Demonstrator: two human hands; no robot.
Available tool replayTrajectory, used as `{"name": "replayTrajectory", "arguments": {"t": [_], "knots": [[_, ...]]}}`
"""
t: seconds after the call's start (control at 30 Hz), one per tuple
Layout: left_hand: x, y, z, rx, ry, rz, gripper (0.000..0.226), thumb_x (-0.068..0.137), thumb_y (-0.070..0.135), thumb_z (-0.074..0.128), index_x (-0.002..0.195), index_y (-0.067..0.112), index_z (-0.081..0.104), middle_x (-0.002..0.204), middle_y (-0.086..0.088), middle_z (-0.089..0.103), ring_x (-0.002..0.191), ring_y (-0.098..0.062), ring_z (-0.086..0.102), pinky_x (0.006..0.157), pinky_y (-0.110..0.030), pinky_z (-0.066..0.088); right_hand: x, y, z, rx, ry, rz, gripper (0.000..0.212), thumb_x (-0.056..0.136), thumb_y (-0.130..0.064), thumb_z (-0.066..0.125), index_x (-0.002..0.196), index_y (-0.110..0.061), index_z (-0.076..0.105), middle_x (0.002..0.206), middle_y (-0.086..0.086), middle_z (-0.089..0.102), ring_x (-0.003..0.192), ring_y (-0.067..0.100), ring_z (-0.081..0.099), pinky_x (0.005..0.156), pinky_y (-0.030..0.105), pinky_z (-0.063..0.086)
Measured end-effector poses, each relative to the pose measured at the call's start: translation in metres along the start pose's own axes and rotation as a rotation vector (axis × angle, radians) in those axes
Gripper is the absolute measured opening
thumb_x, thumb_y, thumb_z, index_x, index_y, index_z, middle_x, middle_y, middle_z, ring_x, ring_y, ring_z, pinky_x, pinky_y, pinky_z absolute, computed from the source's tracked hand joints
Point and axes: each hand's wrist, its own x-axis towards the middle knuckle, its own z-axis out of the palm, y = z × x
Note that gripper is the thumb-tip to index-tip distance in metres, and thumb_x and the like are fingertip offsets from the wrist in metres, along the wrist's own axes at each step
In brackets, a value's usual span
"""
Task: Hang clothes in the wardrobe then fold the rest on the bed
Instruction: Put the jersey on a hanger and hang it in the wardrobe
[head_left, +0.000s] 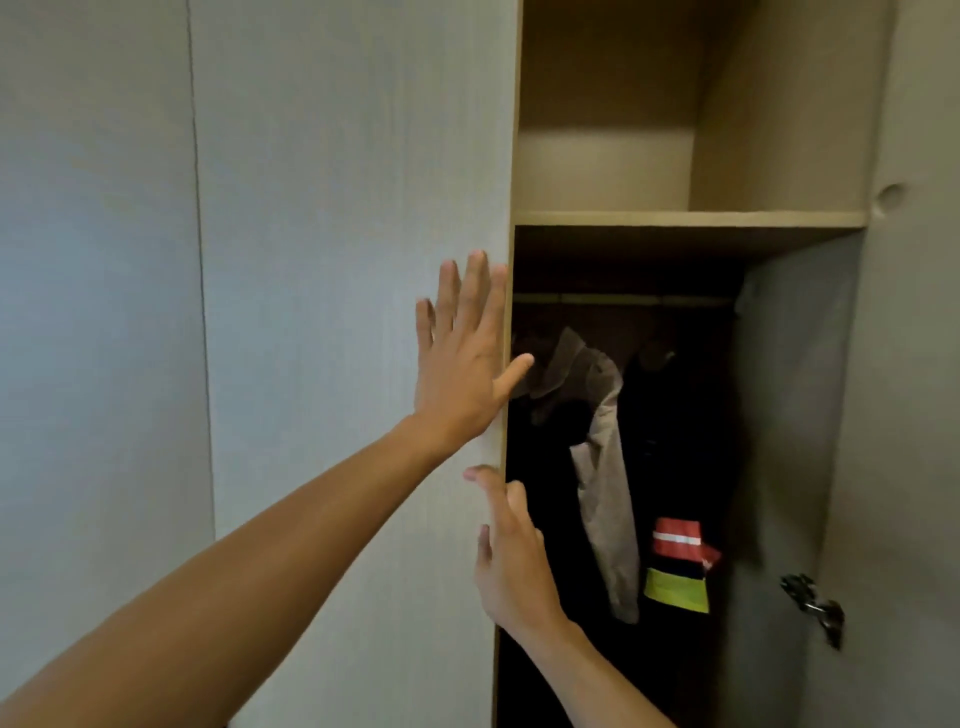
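Grey laminate with a faint wood grain covers the one closed wardrobe door (353, 260), which fills the middle of the view. Two bare hands are at this door's right edge. The left hand (462, 358) lies flat on the door front, its grip open, four fingers spread upward and the thumb reaching past the edge into the opening. Below it on the same edge, the right hand (511, 556) touches the door with straight fingers, its grip open too and holding nothing.

Right of the door the wardrobe stands open. One tan shelf board (691, 219) crosses the opening above hand height, with a bare tan compartment over it. Under the shelf runs one dim hanging rail (623, 299). One beige shirt (602, 467) hangs nearest the door. Beyond it are dark garments (670, 415), too shadowed to count, and one folded cloth striped red, black and yellow-green (678, 566). Farthest right, one open grey door (789, 415) carries one metal hinge (813, 608). Open space lies between the shirt and the closed door's edge.
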Motion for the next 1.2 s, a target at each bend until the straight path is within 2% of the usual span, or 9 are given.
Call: {"name": "replayTrajectory", "arguments": {"t": [0.1,0.17,0.2,0.27,0.43,0.57,0.9,1.1,1.2], "knots": [[0.014,-0.010,0.032,0.052,-0.010,0.073,0.087,0.099,0.069,0.027,0.160,0.019,-0.009,0.167,-0.010,-0.019,0.153,-0.035,-0.019,0.122,-0.062,-0.003,0.015,0.013,0.012,-0.164,0.047,0.029,0.078,0.091,-0.004,0.060,0.142,-0.048,0.019,0.120,-0.002,0.041,0.084,0.014,0.060,0.070,0.026,0.053],[0.021,-0.019,0.046,0.109,-0.020,0.121,0.085,0.099,0.069,0.023,0.160,0.020,-0.009,0.167,-0.010,-0.018,0.153,-0.036,-0.017,0.122,-0.063,-0.001,0.021,0.020,0.024,-0.332,0.100,0.038,0.093,0.079,-0.004,0.072,0.150,-0.039,0.022,0.142,0.010,0.038,0.116,0.023,0.057,0.097,0.033,0.051],[0.024,-0.023,0.053,0.128,-0.021,0.143,0.083,0.100,0.068,0.021,0.161,0.021,-0.009,0.168,-0.010,-0.018,0.154,-0.035,-0.017,0.122,-0.063,0.001,0.024,0.025,0.030,-0.407,0.125,0.028,0.100,0.072,-0.004,0.077,0.153,-0.032,0.025,0.151,0.017,0.034,0.134,0.029,0.047,0.111,0.042,0.042],[0.030,-0.032,0.064,0.139,-0.032,0.177,0.080,0.100,0.068,0.020,0.161,0.022,-0.007,0.168,-0.009,-0.017,0.154,-0.035,-0.017,0.121,-0.063,0.003,0.032,0.035,0.045,-0.508,0.152,-0.007,0.105,0.066,-0.005,0.081,0.156,-0.019,0.029,0.160,0.024,0.024,0.150,0.034,0.027,0.119,0.053,0.027],[0.039,-0.040,0.081,0.143,-0.031,0.221,0.080,0.100,0.070,0.017,0.161,0.023,-0.005,0.168,-0.010,-0.017,0.154,-0.036,-0.017,0.121,-0.064,0.004,0.042,0.050,0.066,-0.620,0.054,-0.076,0.094,0.078,-0.011,0.073,0.157,-0.002,0.022,0.167,0.019,0.003,0.154,0.035,0.006,0.118,0.057,0.026],[0.044,-0.046,0.098,0.161,-0.027,0.235,0.080,0.100,0.070,0.016,0.161,0.023,-0.006,0.168,-0.010,-0.017,0.154,-0.036,-0.017,0.120,-0.065,0.005,0.053,0.052,0.079,-0.595,0.008,0.001,0.106,0.078,-0.016,0.077,0.158,-0.001,0.009,0.166,0.018,-0.012,0.154,0.035,-0.010,0.121,0.056,0.019],[0.050,-0.055,0.131,0.212,0.036,0.256,0.084,0.097,0.073,0.017,0.161,0.024,-0.007,0.168,-0.012,-0.013,0.154,-0.039,-0.011,0.120,-0.066,0.006,0.066,0.071,0.098,-0.530,0.025,-0.019,0.113,0.067,-0.022,0.083,0.155,0.004,0.017,0.165,0.023,0.000,0.153,0.038,0.007,0.117,0.049,0.033],[0.050,-0.054,0.132,0.251,0.028,0.263,0.083,0.098,0.071,0.018,0.161,0.022,-0.006,0.168,-0.013,-0.014,0.153,-0.042,-0.012,0.120,-0.067,0.004,0.064,0.070,0.095,-0.532,-0.021,-0.068,0.117,0.075,-0.031,0.076,0.157,0.001,-0.001,0.165,0.020,-0.016,0.153,0.035,-0.012,0.122,0.050,0.018],[0.049,-0.056,0.127,0.224,0.001,0.272,0.088,0.094,0.072,0.017,0.161,0.020,-0.002,0.168,-0.013,-0.014,0.153,-0.041,-0.013,0.119,-0.068,0.004,0.063,0.068,0.072,-0.526,-0.073,-0.111,0.104,0.082,-0.027,0.070,0.159,-0.006,0.003,0.166,0.012,-0.017,0.154,0.030,-0.014,0.123,0.052,0.013]]}}
